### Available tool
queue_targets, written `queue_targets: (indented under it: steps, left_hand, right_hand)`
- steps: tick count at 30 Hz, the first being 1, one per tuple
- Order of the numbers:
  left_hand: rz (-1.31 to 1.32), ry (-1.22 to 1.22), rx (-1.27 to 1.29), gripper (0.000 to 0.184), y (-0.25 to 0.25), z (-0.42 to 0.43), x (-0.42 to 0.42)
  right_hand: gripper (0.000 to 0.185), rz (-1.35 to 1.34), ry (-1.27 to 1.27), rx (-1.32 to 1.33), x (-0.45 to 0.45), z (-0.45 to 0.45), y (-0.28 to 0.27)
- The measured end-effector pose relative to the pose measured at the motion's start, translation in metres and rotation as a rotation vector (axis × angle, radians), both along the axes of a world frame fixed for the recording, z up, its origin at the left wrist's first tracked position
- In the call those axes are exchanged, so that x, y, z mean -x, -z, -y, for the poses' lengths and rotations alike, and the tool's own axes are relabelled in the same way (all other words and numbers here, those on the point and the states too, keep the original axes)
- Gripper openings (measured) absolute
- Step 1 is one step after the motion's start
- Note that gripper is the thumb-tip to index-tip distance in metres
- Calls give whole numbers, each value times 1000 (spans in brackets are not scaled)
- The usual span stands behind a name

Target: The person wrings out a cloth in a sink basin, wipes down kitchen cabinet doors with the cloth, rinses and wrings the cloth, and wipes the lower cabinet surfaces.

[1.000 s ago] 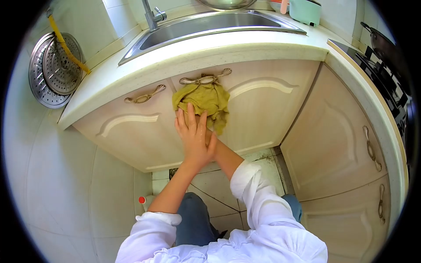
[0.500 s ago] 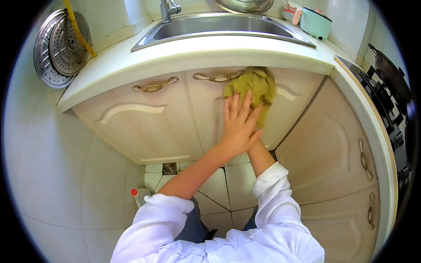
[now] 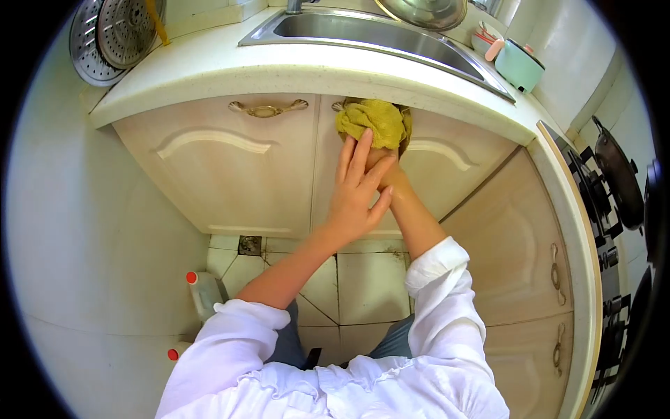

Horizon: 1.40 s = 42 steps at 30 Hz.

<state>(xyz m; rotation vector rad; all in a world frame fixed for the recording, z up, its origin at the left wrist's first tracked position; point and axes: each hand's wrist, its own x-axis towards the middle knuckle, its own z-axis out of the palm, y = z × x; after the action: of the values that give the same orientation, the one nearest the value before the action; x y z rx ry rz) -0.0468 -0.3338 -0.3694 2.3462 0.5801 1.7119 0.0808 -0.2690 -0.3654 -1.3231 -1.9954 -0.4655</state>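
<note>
A crumpled yellow-green cloth (image 3: 377,124) lies against the top of the right-hand cabinet door (image 3: 434,164) under the sink. It covers most of that door's metal handle (image 3: 338,107), of which only the left end shows. My right hand (image 3: 381,159) is at the cloth, its fingers hidden beneath it and behind my other hand. Over its back and wrist lies my left hand (image 3: 357,199), fingers spread, with the fingertips reaching the cloth's lower edge. The neighbouring cabinet door (image 3: 223,167) has its own brass-coloured handle (image 3: 269,109).
Above the doors runs a white countertop (image 3: 188,73) with a steel sink (image 3: 370,33). A mint-green pot (image 3: 520,64) stands right of it. On the right is a gas stove (image 3: 593,185) with a dark pan (image 3: 619,174). Red-capped bottles (image 3: 204,293) are at the lower left.
The cloth and my right hand have moved left across the door, over the handle. My left hand has moved with them. The camera view has shifted, showing more of the bottles.
</note>
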Motion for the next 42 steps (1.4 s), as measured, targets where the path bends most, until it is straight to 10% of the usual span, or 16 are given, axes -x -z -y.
queue_targets:
  steps: [29,35,42]
  left_hand:
    - [95,-59,144,48,8,-18,33]
    - [-77,38,219,44,72,-22,37]
    - [-234,-8,-35,35,11,-26,18]
  right_hand:
    - [50,-182,12,251,52,-1,37]
    - [52,-293,46,268,42,4,84]
    - [52,-198,92,247,21,9,63]
